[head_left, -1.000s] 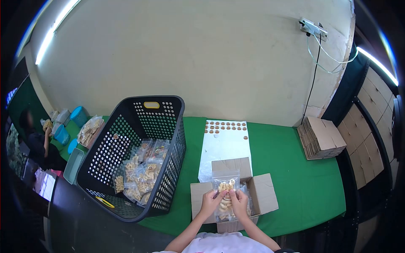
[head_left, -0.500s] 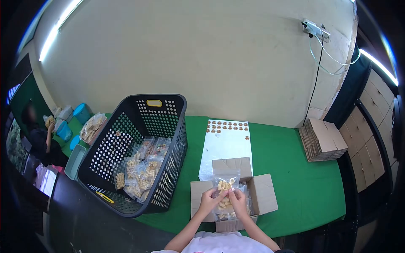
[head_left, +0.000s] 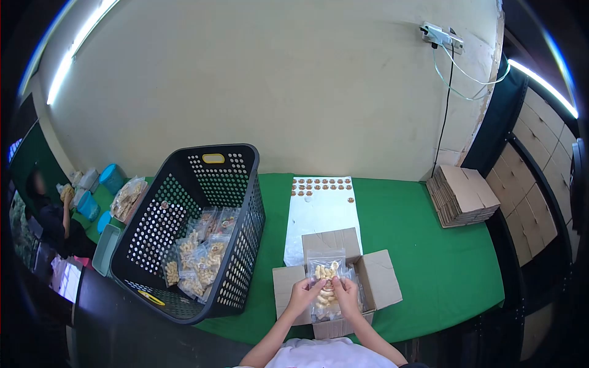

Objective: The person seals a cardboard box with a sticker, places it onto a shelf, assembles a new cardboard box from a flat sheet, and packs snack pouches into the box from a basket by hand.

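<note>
**Bag (head_left: pixel 326 300) pinched over open box (head_left: pixel 378 281)**

The bag is held upright, pinched on one side by the left grip (head_left: pixel 305 295) and on the other by the right grip (head_left: pixel 347 295). Other bags (head_left: pixel 201 262) are heaped in the basket (head_left: pixel 245 230), to the left. Behind the box, a sheet (head_left: pixel 320 214) is laid on the green surface (head_left: pixel 429 264), its far end dotted with stickers (head_left: pixel 324 184).

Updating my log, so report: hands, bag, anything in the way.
Left hand and right hand both holding bag. Bag overlaps open box in view. Nothing seen blocking either hand.
</note>
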Motion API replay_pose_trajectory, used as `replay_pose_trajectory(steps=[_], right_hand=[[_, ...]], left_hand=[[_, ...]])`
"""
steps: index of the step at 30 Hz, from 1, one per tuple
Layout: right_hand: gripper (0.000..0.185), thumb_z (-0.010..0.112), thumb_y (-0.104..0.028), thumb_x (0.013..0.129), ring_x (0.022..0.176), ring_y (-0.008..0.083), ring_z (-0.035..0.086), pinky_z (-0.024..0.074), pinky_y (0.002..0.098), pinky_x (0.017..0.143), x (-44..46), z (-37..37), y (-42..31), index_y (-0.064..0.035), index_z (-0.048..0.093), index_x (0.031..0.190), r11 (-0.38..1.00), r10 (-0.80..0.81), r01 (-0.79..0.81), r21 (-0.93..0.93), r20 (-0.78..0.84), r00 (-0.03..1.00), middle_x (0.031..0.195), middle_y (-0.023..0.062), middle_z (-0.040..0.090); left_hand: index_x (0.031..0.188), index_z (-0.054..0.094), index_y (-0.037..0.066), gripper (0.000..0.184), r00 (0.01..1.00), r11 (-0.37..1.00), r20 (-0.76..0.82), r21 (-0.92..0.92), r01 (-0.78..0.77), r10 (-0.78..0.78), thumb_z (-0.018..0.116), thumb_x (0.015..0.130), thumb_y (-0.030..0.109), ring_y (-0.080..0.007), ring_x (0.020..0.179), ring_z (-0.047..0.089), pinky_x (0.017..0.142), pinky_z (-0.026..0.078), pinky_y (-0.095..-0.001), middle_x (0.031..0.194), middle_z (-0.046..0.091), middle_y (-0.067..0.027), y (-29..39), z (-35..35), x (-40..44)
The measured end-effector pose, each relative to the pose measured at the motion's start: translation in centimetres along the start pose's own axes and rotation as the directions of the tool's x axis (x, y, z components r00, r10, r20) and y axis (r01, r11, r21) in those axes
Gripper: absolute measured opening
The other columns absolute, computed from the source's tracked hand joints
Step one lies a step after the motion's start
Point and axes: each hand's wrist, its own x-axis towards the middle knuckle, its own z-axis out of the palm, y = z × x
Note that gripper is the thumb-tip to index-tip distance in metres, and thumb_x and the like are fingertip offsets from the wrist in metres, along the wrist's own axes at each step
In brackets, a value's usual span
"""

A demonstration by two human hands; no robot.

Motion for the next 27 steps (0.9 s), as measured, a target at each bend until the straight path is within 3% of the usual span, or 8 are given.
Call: replay_pose_trajectory(steps=[2, 5, 8, 14, 20, 23, 27], right_hand=[[0.024, 0.053, -0.024, 0.091, 0.065, 0.0027, 0.044, 0.0378, 0.0196, 0.056, 0.0, 0.1, 0.3, -0.0044, 0.052, 0.077, 1.0, 0.018, -0.018, 0.024, -0.007, 1.0, 0.072, -0.002, 0.052], [0.025, 0.051, -0.028, 0.091, 0.065, 0.0033, 0.048, 0.0392, 0.0205, 0.057, -0.1, 0.5, 0.5, -0.005, 0.056, 0.084, 0.956, 0.138, -0.123, 0.266, -0.04, 0.99, 0.075, -0.0033, 0.055], [0.022, 0.051, -0.025, 0.092, 0.068, 0.0043, 0.051, 0.0425, 0.0206, 0.061, 0.3, 0.1, 1.3, -0.0039, 0.056, 0.087, 0.993, 0.042, -0.045, 0.112, 0.028, 0.999, 0.079, -0.0016, 0.057], [0.019, 0.052, -0.02, 0.091, 0.072, 0.0054, 0.053, 0.0436, 0.0208, 0.063, 0.2, 0.1, 1.3, -0.0018, 0.058, 0.088, 1.0, -0.003, 0.003, 0.007, 0.053, 0.999, 0.081, 0.0008, 0.06], [0.021, 0.051, -0.022, 0.091, 0.071, 0.0047, 0.052, 0.0426, 0.0209, 0.062, -0.2, 0.6, 2.0, -0.0033, 0.058, 0.086, 0.998, 0.055, -0.054, -0.024, 0.041, 0.998, 0.08, 0.0002, 0.06], [0.022, 0.05, -0.024, 0.092, 0.059, 0.0011, 0.041, 0.0332, 0.0189, 0.05, 0.3, 1.1, 3.2, -0.0059, 0.056, 0.08, 0.989, 0.116, -0.115, 0.093, -0.001, 0.993, 0.068, -0.0051, 0.051], [0.022, 0.049, -0.023, 0.093, 0.06, 0.0008, 0.04, 0.0329, 0.0185, 0.051, 1.1, 1.1, 2.7, -0.0061, 0.056, 0.08, 0.979, 0.143, -0.138, 0.152, -0.02, 0.99, 0.069, -0.0052, 0.05]], left_hand=[[0.089, 0.064, -0.002, 0.023, 1.0, 1.0, 0.006, 0.012, -0.018, 0.018, 0.063, 0.084, 0.021, -0.0022, 0.06, 0.048, 0.051, 0.038, -0.0179, 0.07, 0.058, 0.0029, -0.6, -0.1, 0.2], [0.086, 0.063, -0.001, 0.025, 1.0, 0.998, -0.003, -0.061, 0.024, -0.025, 0.065, 0.083, 0.024, -0.0012, 0.058, 0.044, 0.049, 0.036, -0.0183, 0.067, 0.055, 0.0043, 0.2, 0.1, 0.0], [0.085, 0.063, -0.001, 0.027, 1.0, 0.985, 0.002, 0.174, -0.01, 0.01, 0.067, 0.08, 0.025, -0.0004, 0.057, 0.041, 0.047, 0.032, -0.0192, 0.063, 0.051, 0.0054, 0.0, -0.6, -0.1], [0.085, 0.061, -0.001, 0.03, 0.996, 0.987, 0.072, 0.151, -0.055, 0.045, 0.068, 0.08, 0.028, -0.0007, 0.056, 0.039, 0.046, 0.03, -0.0201, 0.063, 0.048, 0.0063, -0.1, -1.1, -0.1], [0.084, 0.062, 0.001, 0.026, 0.995, 0.996, 0.096, 0.085, 0.027, -0.035, 0.064, 0.083, 0.027, -0.0017, 0.059, 0.041, 0.05, 0.033, -0.0194, 0.068, 0.051, 0.0064, 0.0, -2.3, -0.6], [0.088, 0.063, 0.001, 0.025, 0.994, 0.997, 0.109, 0.072, 0.026, -0.034, 0.063, 0.084, 0.026, -0.002, 0.062, 0.044, 0.053, 0.036, -0.0187, 0.072, 0.054, 0.0053, -1.1, -2.8, -0.3], [0.094, 0.061, 0.0, 0.028, 0.99, 0.994, 0.095, -0.032, 0.104, -0.1, 0.063, 0.084, 0.026, -0.0027, 0.064, 0.046, 0.055, 0.037, -0.0188, 0.074, 0.055, 0.004, 0.0, -2.5, -0.3]])
